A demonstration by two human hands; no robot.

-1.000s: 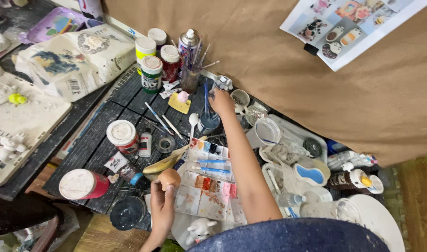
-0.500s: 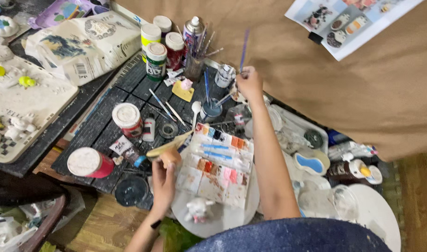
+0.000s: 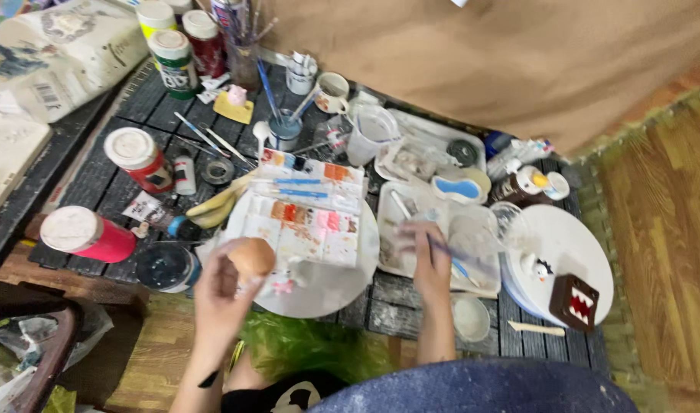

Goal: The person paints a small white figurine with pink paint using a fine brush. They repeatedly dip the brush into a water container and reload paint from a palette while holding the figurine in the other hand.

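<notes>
The left hand (image 3: pixel 220 294) grips one tan egg-shaped piece (image 3: pixel 251 257) over the round white plate (image 3: pixel 319 294). The right hand (image 3: pixel 429 260) pinches one paintbrush (image 3: pixel 449 256) above a clear tray (image 3: pixel 472 245). Two pink-bodied jars (image 3: pixel 86 233) stand on the dark slatted table (image 3: pixel 97 183), beside one paint palette (image 3: pixel 304 222).

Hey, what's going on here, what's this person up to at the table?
A person is painting a small figure at a cluttered dark slatted table. The left hand holds a small rounded tan figure up over a round white plate that carries a paint-stained palette. The right hand holds a thin brush over a white tray further right. Paint jars, a cup of brushes and another white plate with a brown box-shaped toy sit around them.
</notes>
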